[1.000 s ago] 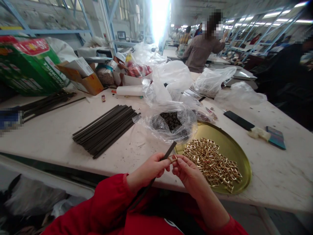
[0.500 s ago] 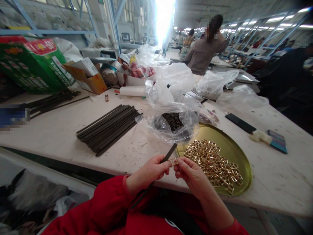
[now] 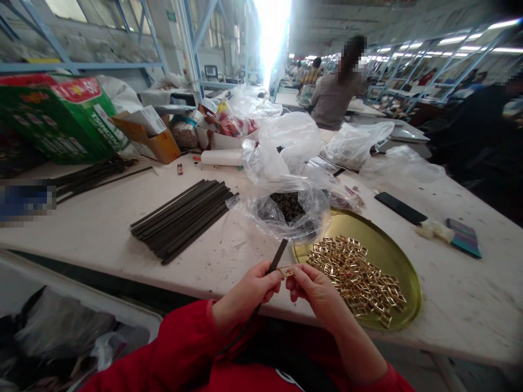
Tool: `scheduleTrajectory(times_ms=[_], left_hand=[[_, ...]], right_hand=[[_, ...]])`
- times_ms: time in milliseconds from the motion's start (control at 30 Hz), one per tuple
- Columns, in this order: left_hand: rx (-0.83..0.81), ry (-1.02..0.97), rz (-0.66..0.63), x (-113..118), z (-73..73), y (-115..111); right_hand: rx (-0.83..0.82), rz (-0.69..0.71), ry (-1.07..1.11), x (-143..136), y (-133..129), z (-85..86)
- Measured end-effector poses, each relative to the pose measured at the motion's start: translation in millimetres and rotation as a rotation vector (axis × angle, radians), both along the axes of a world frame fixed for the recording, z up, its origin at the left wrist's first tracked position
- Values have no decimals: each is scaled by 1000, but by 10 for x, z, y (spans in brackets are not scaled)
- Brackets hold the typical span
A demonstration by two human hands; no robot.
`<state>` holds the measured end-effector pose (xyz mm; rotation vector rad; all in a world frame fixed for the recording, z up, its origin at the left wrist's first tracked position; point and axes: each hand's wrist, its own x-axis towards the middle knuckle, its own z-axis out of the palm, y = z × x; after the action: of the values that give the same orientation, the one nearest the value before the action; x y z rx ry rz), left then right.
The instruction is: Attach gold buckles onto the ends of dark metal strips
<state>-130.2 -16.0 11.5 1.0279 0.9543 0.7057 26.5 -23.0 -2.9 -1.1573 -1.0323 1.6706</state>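
- Dark strip (image 3: pixel 279 256) has swung slightly more upright, gripped in my left hand (image 3: pixel 254 287).
- Gold buckle (image 3: pixel 287 271) sits between both hands, pinched by my right hand (image 3: pixel 314 287).
- Tray (image 3: pixel 378 242) of buckles (image 3: pixel 355 275), right of my fingers.
- Strip pile (image 3: pixel 183 220), beyond my left fingers.

One gold tray (image 3: pixel 382 237), many buckles (image 3: pixel 355 272), many dark strips (image 3: pixel 183 220), one white roll (image 3: pixel 220 158), one green box (image 3: pixel 61 122)

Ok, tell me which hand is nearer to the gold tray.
Right. The right hand is close by the near left side of the tray; the left hand, holding a dark strip, is farther left.
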Motion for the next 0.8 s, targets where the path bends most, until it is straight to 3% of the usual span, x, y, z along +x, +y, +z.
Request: scheduleTrajectory(times_ms=[200,367,500,667,800], left_hand=[[53,-21,-33,20,115,18],[34,11,39,-26,165,48],[-17,-105,-110,-53,175,33],[-275,-340,-190,-75,162,42],[-540,-536,-274,-106,79,90]], right_hand=[[138,131,-152,-49,-17,-29],[123,-25,-51,7,-19,66],[107,-31,-19,23,-20,65],[66,-81,84,-54,-37,10],[102,-107,95,-85,-19,78]])
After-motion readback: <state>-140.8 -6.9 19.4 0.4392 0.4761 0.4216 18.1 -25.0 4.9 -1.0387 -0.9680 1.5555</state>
